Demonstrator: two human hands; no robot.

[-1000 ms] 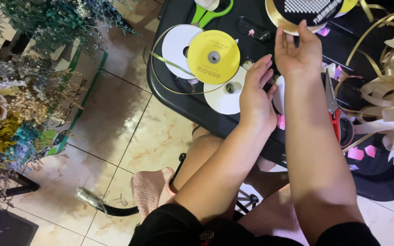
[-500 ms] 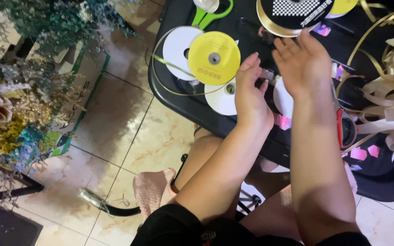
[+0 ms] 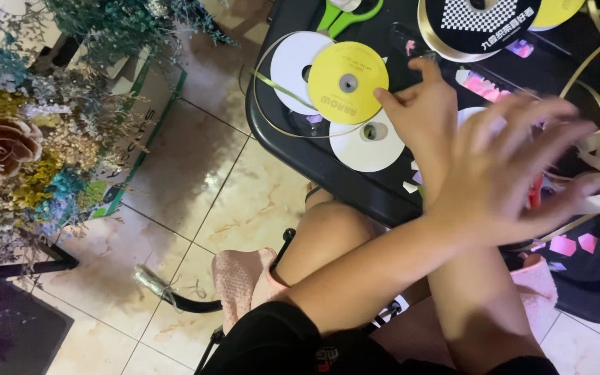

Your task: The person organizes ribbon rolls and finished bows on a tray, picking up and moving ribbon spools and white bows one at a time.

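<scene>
Our right hand (image 3: pixel 421 121), fingers spread, touches the yellow spool's (image 3: pixel 347 82) rim, probably light and stiff; left hand (image 3: pixel 508 167) splayed, empty.

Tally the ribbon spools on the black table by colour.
White flat ribbon spools: 2
Yellow flat ribbon spools: 2, the second cut off at the top edge
Black checkered ribbon spool: 1
Total: 5
</scene>
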